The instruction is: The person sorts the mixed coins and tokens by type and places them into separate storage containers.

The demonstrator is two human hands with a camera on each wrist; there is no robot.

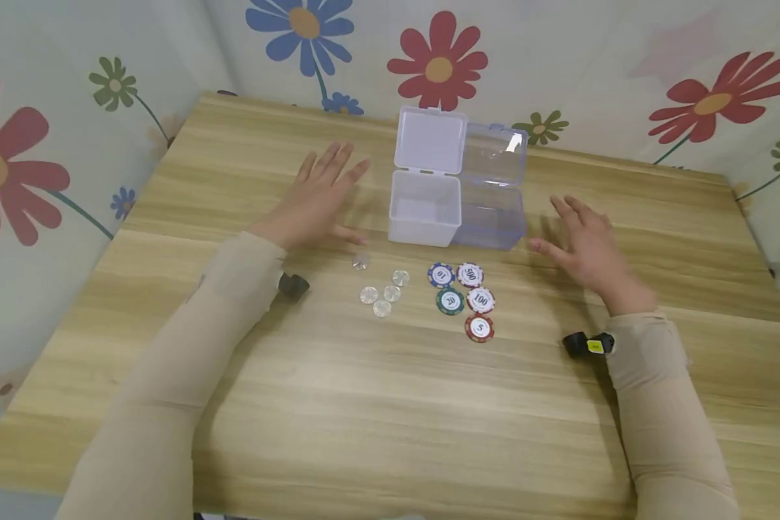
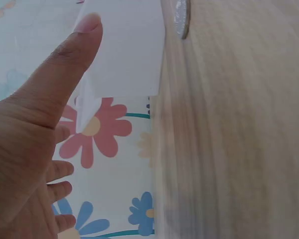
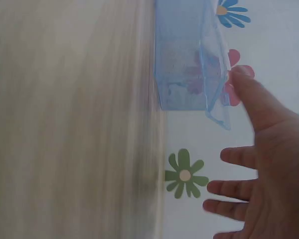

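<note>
The left hand (image 1: 312, 206) is flanking the white box (image 1: 422, 231), its fingers straight and well spread, gripping nothing. The right hand (image 1: 588, 249) is flanking the clear box (image 1: 494, 235), its fingers also apart and without any object. Both are probably keeping wide so as not to cover the small pieces. The boxes are standing side by side with lids swung back, perhaps for leaving their insides reachable. Five silvery discs (image 1: 392, 293) are lying before the white box, and five numbered chips (image 1: 451, 301) nearer the clear one, seemingly grouped by kind. A wood-grained table (image 1: 390, 404) is carrying everything; a flower-printed covering (image 1: 559, 43) is enclosing it behind and at both sides.
</note>
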